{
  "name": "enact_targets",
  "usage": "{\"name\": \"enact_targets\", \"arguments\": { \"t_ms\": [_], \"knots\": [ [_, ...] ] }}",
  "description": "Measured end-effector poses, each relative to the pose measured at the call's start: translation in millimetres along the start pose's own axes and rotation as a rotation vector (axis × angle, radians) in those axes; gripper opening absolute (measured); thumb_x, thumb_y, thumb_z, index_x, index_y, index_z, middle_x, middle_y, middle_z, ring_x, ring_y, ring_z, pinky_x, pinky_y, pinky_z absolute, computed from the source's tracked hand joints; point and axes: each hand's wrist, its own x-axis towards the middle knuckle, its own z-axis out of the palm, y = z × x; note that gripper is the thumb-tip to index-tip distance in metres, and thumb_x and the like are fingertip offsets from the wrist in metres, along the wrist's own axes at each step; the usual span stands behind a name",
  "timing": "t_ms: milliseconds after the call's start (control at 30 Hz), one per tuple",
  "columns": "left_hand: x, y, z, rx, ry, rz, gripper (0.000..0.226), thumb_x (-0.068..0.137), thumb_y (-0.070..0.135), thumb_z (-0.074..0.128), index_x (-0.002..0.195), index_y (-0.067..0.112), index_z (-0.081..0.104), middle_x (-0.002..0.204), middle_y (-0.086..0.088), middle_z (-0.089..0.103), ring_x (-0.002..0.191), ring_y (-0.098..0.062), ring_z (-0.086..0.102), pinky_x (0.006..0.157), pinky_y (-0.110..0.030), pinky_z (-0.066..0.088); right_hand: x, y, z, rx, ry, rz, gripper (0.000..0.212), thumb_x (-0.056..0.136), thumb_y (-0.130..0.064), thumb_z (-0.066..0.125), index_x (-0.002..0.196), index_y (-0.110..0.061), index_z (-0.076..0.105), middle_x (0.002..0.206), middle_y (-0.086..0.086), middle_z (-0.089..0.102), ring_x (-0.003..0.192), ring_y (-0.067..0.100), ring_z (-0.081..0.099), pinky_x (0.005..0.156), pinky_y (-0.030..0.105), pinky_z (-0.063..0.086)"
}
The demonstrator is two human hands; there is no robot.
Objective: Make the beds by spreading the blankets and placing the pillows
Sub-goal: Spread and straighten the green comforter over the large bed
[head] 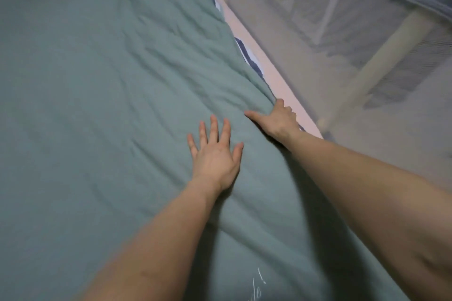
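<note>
Two bare hands of mine are on the green blanket, which lies spread and wrinkled over the bed. My left hand rests flat, fingers splayed. My right hand curls its fingers around the blanket's right edge, beside the striped sheet and the mesh netting.

The blanket runs off the left and bottom edges, so its full extent is unseen. It covers the bed beneath, apart from a pink strip and a slice of striped cloth at its right edge. The right hand's fingertips curl under the blanket's edge, out of sight. White lettering near the bottom is cut off and unreadable. Beyond the mesh, shapes are too hazy to tell.
</note>
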Motion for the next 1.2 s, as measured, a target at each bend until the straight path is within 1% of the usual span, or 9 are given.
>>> {"name": "enact_targets", "arguments": {
  "t_ms": [133,233,467,567,733,833,933,1067,1200],
  "knots": [
    [14,8,1,0.005,-0.02,-0.057,0.065,0.099,0.053,0.023,0.152,0.029,-0.005,0.16,0.002,-0.012,0.147,-0.025,-0.012,0.117,-0.052,-0.008,23,-30,3,0.092,-0.081,-0.159,0.044,0.083,-0.032,0.065,0.114,-0.002,0.06,0.117,0.02,0.064,0.108,0.036,0.06,0.086,0.036,0.048],
    [34,23,-2,0.0,0.085,-0.095,0.067,0.098,0.053,0.023,0.153,0.028,-0.006,0.16,0.001,-0.013,0.148,-0.023,-0.011,0.118,-0.051,-0.007,43,-41,-32,-0.117,0.157,-0.394,0.022,0.084,-0.014,0.05,0.098,-0.006,0.065,0.103,0.024,0.066,0.097,0.042,0.061,0.075,0.04,0.048],
    [42,3,34,0.109,-0.026,-0.125,0.069,0.096,0.059,0.013,0.152,0.027,-0.01,0.159,0.0,-0.019,0.145,-0.026,-0.02,0.116,-0.054,-0.012,42,3,20,-0.462,0.253,-0.275,0.044,0.091,-0.006,0.037,0.135,-0.013,0.038,0.13,0.019,0.047,0.12,0.035,0.044,0.094,0.043,0.035],
    [48,-28,28,0.121,0.218,-0.032,0.072,0.09,0.057,0.012,0.153,0.022,0.01,0.161,-0.004,0.002,0.148,-0.027,0.0,0.117,-0.051,-0.004,50,-31,39,-0.421,0.337,-0.533,0.059,0.092,-0.028,0.047,0.148,-0.025,0.027,0.154,0.017,0.024,0.143,0.033,0.019,0.114,0.048,0.015],
    [54,-53,28,0.004,0.269,-0.541,0.079,0.086,0.061,0.005,0.153,0.019,0.0,0.16,-0.013,-0.003,0.147,-0.036,-0.004,0.116,-0.057,-0.003,81,-38,54,-0.663,0.022,-0.745,0.053,0.1,-0.047,0.024,0.151,-0.034,0.016,0.161,0.004,-0.001,0.148,0.022,-0.004,0.117,0.047,-0.009],
    [49,17,62,-0.106,0.174,-0.065,0.084,0.086,0.069,-0.009,0.153,0.019,0.003,0.159,-0.007,-0.005,0.147,-0.032,-0.007,0.116,-0.047,-0.01,114,-12,29,-0.673,0.082,-0.432,0.054,0.101,-0.043,0.019,0.152,-0.031,0.009,0.161,0.006,-0.003,0.148,0.024,-0.002,0.117,0.05,-0.008],
    [68,51,52,-0.179,0.118,0.277,0.07,0.095,0.054,0.008,0.146,0.018,0.038,0.155,-0.002,0.03,0.145,-0.018,0.023,0.12,-0.036,0.005,124,-11,9,-0.511,0.088,-0.238,0.069,0.095,-0.053,0.032,0.152,-0.023,0.007,0.157,0.02,0.01,0.145,0.037,0.013,0.116,0.055,0.009],
    [101,-19,17,-0.042,0.601,-0.223,0.06,0.089,0.039,0.029,0.142,0.015,0.043,0.151,-0.011,0.037,0.141,-0.031,0.031,0.115,-0.048,0.011,121,-29,12,-0.178,0.039,-0.129,0.073,0.088,-0.057,0.048,0.138,-0.007,0.032,0.135,0.021,0.047,0.123,0.038,0.045,0.098,0.044,0.038],
    [115,-57,10,0.001,0.191,-0.601,0.072,0.096,0.057,0.018,0.154,0.017,0.002,0.16,-0.013,-0.004,0.146,-0.04,-0.003,0.116,-0.058,-0.003,128,-31,5,-0.226,0.176,-0.403,0.024,0.092,-0.024,0.048,0.109,-0.007,0.048,0.106,0.024,0.062,0.097,0.042,0.058,0.068,0.04,0.038]
  ]
}}
